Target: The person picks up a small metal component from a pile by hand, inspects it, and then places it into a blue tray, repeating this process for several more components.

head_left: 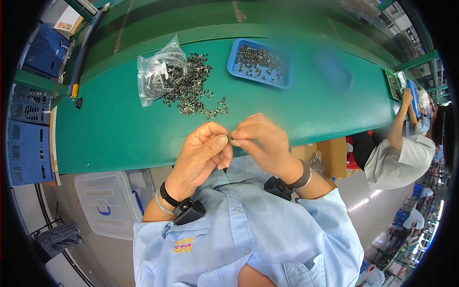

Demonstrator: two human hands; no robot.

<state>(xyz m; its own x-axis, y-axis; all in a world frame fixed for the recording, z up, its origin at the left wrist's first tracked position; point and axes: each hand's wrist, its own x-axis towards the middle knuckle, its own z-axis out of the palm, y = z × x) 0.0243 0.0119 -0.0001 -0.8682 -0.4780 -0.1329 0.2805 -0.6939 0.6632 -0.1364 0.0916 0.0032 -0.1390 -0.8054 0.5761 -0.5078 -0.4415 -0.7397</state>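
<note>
My left hand (pixel 206 149) and my right hand (pixel 262 139) meet at the near edge of the green table, fingertips pinched together. Between them is a small dark metal part (pixel 230 138), mostly covered by the fingers; both hands grip it. Beyond my left hand lies a loose heap of small metal parts (pixel 189 86), dark and silvery, spilling out of a clear plastic bag (pixel 152 79). Farther off to the right, a blue tray (pixel 234 71) holds many similar small parts (pixel 256 58).
A green table (pixel 110 129) spans the front. A clear lidded storage box (pixel 103 210) stands below at left, blue crates (pixel 29 148) beyond it. An open cardboard box (pixel 333 155) sits under the table at right. Another person (pixel 401 160) works farther right beside a green tray (pixel 393 85).
</note>
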